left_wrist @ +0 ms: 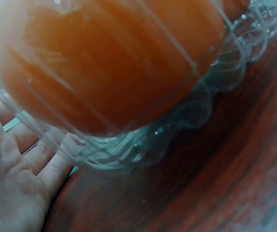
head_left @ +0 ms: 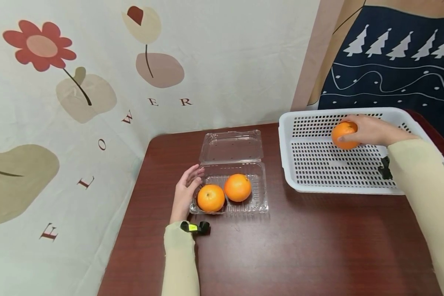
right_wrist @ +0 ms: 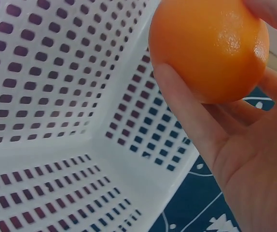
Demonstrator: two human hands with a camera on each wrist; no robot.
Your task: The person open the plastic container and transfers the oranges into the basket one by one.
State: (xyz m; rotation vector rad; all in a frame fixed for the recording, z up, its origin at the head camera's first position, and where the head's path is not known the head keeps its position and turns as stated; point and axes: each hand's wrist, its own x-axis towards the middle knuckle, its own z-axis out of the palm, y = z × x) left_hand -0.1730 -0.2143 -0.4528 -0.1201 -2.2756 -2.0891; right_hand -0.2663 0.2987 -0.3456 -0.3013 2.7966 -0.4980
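Note:
My right hand (head_left: 370, 129) grips an orange (head_left: 345, 135) over the white basket (head_left: 286, 164), with thumb and fingers round the fruit. In the right wrist view, that orange (right_wrist: 208, 48) shows against the perforated basket walls. At the left side of a clear plastic clamshell box (head_left: 260, 172), my left hand (head_left: 185, 192) rests with relaxed fingers. Two oranges sit in the box's near half, one on the left (head_left: 211, 198) and another on the right (head_left: 238, 188). Close up in the left wrist view, the palm and fingers (left_wrist: 20, 169) lie beside the box wall, an orange (left_wrist: 109, 63) behind the plastic.
The clamshell's lid (head_left: 231, 147) lies folded back, away from me. Both things stand on a dark red wooden table (head_left: 281, 246). Behind the table hangs a pale cloth with printed flowers (head_left: 237, 61); a navy cloth with white trees (head_left: 392, 82) is beyond the basket at right.

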